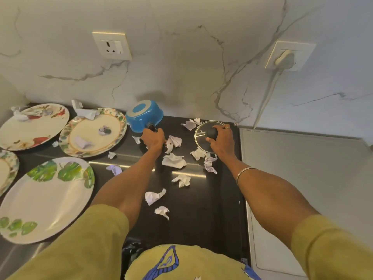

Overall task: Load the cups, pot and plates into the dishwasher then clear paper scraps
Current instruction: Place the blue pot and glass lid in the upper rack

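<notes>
The left hand [153,139] grips the black handle of the blue pot [144,115], tilted bottom-up. Right of the pot, the right hand [221,138] holds the glass lid [201,136] by its knob, among paper scraps [174,160].

The left hand [153,139] is gripping the blue pot's black handle [152,129]; the right hand [221,138] is clasping the glass lid's black knob [211,134]; both arms are reaching forward.

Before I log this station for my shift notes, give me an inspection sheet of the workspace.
Surface: black counter, glossy.
Job's things: blue pot tipped, base showing; glass lid; four plates, nearest the leaf plate; no cups seen.
Clutter: paper scraps on the counter and two plates.
Hands: left hand grips the pot handle; right hand grips the lid knob.
Cables: white cable from the wall plug.
Surroundings: marble wall, spare socket.
</notes>
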Motion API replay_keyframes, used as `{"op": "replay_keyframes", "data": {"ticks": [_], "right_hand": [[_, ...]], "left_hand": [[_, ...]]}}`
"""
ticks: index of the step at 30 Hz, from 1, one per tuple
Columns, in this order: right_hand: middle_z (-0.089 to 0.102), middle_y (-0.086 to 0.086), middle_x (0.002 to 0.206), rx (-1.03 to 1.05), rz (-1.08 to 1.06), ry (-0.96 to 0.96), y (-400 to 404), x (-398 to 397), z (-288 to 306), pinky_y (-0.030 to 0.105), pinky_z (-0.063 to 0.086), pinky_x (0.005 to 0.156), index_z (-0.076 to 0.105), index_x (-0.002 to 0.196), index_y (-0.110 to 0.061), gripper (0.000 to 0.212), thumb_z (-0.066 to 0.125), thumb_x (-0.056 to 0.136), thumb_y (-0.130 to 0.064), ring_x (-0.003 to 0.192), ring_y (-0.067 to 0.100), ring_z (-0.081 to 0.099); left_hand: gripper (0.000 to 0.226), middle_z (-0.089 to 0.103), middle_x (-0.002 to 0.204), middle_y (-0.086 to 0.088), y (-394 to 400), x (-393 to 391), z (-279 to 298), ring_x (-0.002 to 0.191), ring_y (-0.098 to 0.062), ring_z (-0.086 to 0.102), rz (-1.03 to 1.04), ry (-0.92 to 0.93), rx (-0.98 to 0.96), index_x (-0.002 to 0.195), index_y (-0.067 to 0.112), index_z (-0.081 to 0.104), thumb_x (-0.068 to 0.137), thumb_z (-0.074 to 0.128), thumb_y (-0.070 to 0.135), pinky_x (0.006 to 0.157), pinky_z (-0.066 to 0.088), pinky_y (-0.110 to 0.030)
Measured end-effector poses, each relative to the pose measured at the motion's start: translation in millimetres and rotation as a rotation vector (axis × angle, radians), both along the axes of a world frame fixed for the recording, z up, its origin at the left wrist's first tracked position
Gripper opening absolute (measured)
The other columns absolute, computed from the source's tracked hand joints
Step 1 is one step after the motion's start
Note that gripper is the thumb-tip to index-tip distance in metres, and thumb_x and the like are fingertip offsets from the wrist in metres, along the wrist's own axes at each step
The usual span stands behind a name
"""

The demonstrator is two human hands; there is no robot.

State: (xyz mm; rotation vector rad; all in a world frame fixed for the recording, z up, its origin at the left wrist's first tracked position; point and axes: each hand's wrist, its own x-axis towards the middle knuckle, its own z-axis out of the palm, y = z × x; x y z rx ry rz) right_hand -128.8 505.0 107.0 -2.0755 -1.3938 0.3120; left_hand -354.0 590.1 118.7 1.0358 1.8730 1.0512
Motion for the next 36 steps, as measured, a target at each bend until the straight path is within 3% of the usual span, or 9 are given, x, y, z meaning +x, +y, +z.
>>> {"op": "replay_keyframes", "data": {"ticks": [2,6,10,20,25,28,32,34,36], "right_hand": [[0.045,0.007,0.128,-0.003,0.023,-0.024,-6,-5,2,0.040,0.053,0.092,0.059,0.127,-0.015,0.054,0.081,0.079,-0.027,0.115,0.026,0.052],[0.045,0.008,0.129,0.001,0.042,-0.038,-19,-22,8,0.040,0.053,0.091,0.058,0.128,-0.013,0.055,0.081,0.080,-0.027,0.118,0.026,0.050],[0.045,0.008,0.130,0.009,0.043,-0.040,-36,-42,15,0.039,0.051,0.093,0.058,0.127,-0.013,0.053,0.080,0.081,-0.029,0.119,0.026,0.048],[0.045,0.008,0.131,0.025,-0.082,-0.057,-118,-104,24,0.039,0.054,0.092,0.059,0.124,-0.016,0.052,0.081,0.079,-0.031,0.116,0.026,0.053],[0.045,0.009,0.129,0.003,-0.165,-0.096,-183,-141,21,0.042,0.053,0.092,0.060,0.123,-0.013,0.052,0.081,0.079,-0.032,0.116,0.028,0.053],[0.047,0.009,0.128,-0.022,-0.206,-0.114,-223,-157,23,0.041,0.053,0.092,0.060,0.125,-0.013,0.055,0.082,0.077,-0.033,0.114,0.029,0.055],[0.048,0.011,0.131,-0.056,-0.263,-0.128,-271,-172,27,0.044,0.054,0.094,0.060,0.125,-0.010,0.059,0.081,0.077,-0.036,0.115,0.030,0.055],[0.048,0.012,0.133,-0.072,-0.296,-0.129,-294,-177,27,0.042,0.054,0.094,0.059,0.126,-0.010,0.059,0.080,0.078,-0.036,0.115,0.030,0.057],[0.049,0.012,0.132,-0.077,-0.322,-0.120,-314,-180,26,0.040,0.054,0.094,0.059,0.127,-0.009,0.059,0.080,0.079,-0.036,0.113,0.030,0.059]], "left_hand": [[0.035,0.066,0.104,-0.011,-12,-9,-5,0.083,-0.024,0.068,-0.040,0.031,0.010,0.115,0.003,0.053,0.087,0.063,0.022,0.078,0.060,-0.037],[0.022,0.064,0.088,-0.006,-40,-31,-9,0.059,-0.010,0.060,-0.133,0.138,0.004,0.100,0.001,0.055,0.091,0.061,0.020,0.048,0.047,-0.010],[0.022,0.069,0.087,-0.015,-59,-45,-13,0.061,-0.021,0.068,-0.200,0.151,0.023,0.097,0.002,0.058,0.090,0.062,0.023,0.061,0.061,-0.034],[0.040,0.062,0.116,-0.014,-119,-93,-3,0.096,-0.033,0.068,-0.438,0.153,0.102,0.125,0.007,0.045,0.097,0.056,0.033,0.084,0.058,-0.051],[0.038,0.065,0.107,-0.013,-153,-126,-11,0.091,-0.032,0.068,-0.568,0.177,0.120,0.117,0.007,0.048,0.094,0.057,0.036,0.082,0.058,-0.048],[0.040,0.063,0.117,-0.015,-190,-135,-5,0.105,-0.030,0.062,-0.644,0.208,0.153,0.124,0.000,0.049,0.097,0.056,0.028,0.085,0.047,-0.032],[0.038,0.064,0.116,-0.017,-229,-143,-13,0.099,-0.031,0.066,-0.733,0.164,0.139,0.121,0.001,0.048,0.097,0.056,0.030,0.083,0.054,-0.036],[0.036,0.064,0.110,-0.016,-246,-143,-16,0.085,-0.030,0.069,-0.772,0.146,0.145,0.117,0.004,0.046,0.096,0.057,0.031,0.073,0.061,-0.041],[0.034,0.063,0.105,-0.013,-265,-143,-18,0.073,-0.022,0.067,-0.803,0.154,0.149,0.117,0.002,0.047,0.097,0.056,0.028,0.056,0.059,-0.030]]}}
